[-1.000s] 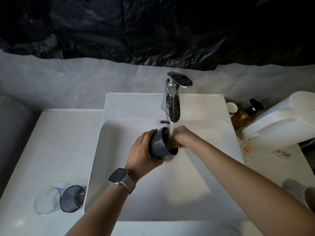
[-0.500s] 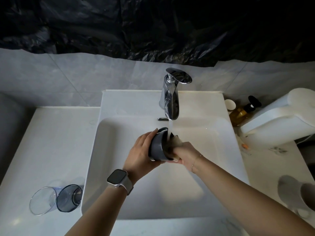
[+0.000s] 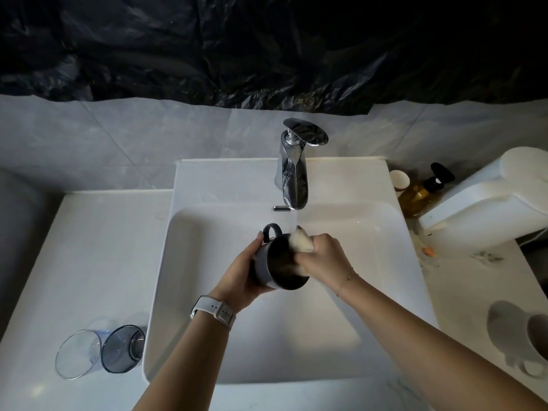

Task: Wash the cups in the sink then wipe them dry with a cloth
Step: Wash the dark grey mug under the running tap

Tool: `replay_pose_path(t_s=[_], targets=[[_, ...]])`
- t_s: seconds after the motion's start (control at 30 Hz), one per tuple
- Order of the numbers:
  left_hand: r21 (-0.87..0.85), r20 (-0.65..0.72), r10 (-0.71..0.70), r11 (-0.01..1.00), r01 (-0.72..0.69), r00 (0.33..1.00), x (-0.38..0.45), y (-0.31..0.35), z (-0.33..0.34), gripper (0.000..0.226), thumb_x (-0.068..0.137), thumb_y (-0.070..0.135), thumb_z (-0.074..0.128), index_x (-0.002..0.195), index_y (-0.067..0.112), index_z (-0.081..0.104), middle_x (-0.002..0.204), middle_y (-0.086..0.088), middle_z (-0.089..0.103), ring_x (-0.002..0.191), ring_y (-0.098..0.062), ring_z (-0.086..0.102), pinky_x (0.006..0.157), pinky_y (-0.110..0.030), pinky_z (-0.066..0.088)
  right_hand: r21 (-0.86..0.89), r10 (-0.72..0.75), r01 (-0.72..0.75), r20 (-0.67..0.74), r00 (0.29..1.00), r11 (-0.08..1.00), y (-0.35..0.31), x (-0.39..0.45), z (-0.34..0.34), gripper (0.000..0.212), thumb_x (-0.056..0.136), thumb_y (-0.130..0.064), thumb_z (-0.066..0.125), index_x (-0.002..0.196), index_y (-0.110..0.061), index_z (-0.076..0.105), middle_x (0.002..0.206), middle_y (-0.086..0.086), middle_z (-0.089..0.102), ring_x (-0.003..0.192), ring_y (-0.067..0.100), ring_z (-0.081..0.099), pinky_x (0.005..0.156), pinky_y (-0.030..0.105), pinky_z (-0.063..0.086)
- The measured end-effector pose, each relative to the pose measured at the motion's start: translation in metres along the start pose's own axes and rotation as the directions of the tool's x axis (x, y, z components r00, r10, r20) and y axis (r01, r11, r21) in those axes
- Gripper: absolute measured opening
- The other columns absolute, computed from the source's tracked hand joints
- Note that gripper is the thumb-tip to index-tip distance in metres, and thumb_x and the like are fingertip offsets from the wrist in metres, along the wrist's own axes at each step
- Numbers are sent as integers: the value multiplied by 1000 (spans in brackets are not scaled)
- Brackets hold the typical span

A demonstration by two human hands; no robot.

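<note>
Four cups in view: a dark mug held over the sink in the left hand, two glasses on the counter, one white mug at right. The right hand grips a sponge, now at the mug's rim; the mug's handle has turned up.

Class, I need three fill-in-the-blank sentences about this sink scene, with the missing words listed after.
1. The left hand holds the dark ____ by its body.
2. Water runs from the ____ into the sink.
3. On the counter to the left lie ____ tumblers.

Missing words: mug; faucet; two
</note>
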State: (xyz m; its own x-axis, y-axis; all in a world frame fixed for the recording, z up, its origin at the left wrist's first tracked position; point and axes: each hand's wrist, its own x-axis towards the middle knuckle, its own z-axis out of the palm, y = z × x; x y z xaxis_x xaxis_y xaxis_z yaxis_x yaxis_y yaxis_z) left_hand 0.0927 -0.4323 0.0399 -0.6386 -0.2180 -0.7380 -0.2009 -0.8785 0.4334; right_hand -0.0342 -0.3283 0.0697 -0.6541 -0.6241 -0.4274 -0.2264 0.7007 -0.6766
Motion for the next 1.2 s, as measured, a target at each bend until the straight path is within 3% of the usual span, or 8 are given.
replay_pose_path(t_s=[0.2,0.4,0.57,0.67,0.77,0.87,0.97,1.2], targets=[[-60,7,-80,995,81,997,5,4,6,62,84,64,60,128,21,62,129,-13,65,123,-33,59,83,-42,60,-205,-157,144,-46,987,968,-15,15,-8,36,80,-17,60,52,-15,38,49,0,35,61,28,38,53,30,28],[10,26,-47,999,46,999,5,15,13,55,89,61,58,128,23,62,124,-8,69,116,-30,64,79,-43,61,-528,-653,547,-20,757,650,-28,31,-5,15,75,-17,53,87,-23,61,63,10,61,50,33,57,46,26,37],[-73,18,63,995,-62,998,3,20,21,40,95,52,51,104,18,69,96,-9,75,79,-24,73,60,-36,61,22,-78,84,-200,977,996,-15,10,0,40,98,-28,44,63,-7,48,60,18,55,61,35,53,57,31,38],[-64,-12,99,993,-99,995,2,17,23,45,93,51,53,112,14,69,113,-13,72,99,-27,70,88,-45,57,580,291,-320,146,946,749,-5,-8,12,21,91,-18,54,86,-4,69,80,22,71,66,29,70,61,32,58],[-69,-31,86,994,-88,996,-1,9,22,50,95,52,52,121,11,66,120,-16,70,106,-29,68,94,-49,54,669,346,-389,205,916,634,4,-8,24,20,89,-6,52,97,7,65,79,18,66,68,29,65,58,27,54],[-110,-44,65,991,-69,997,-5,3,23,49,95,52,52,123,14,65,118,-12,71,100,-28,71,80,-46,60,444,225,-190,-26,974,876,2,10,19,38,96,-30,48,62,-16,55,63,-1,53,62,21,50,56,26,41],[-154,-44,37,987,-44,998,-8,5,22,41,96,50,52,113,16,67,99,-12,76,81,-28,75,58,-40,61,87,-126,137,-119,985,987,-8,21,7,34,90,-12,54,57,-18,47,61,6,48,65,21,40,59,29,31],[-42,-70,-64,997,61,995,-9,15,18,42,91,55,58,118,23,64,107,-8,75,94,-28,72,68,-40,62,-423,-569,576,158,807,699,-22,48,-4,20,80,-25,37,97,-28,48,85,12,69,76,31,66,64,31,48]])
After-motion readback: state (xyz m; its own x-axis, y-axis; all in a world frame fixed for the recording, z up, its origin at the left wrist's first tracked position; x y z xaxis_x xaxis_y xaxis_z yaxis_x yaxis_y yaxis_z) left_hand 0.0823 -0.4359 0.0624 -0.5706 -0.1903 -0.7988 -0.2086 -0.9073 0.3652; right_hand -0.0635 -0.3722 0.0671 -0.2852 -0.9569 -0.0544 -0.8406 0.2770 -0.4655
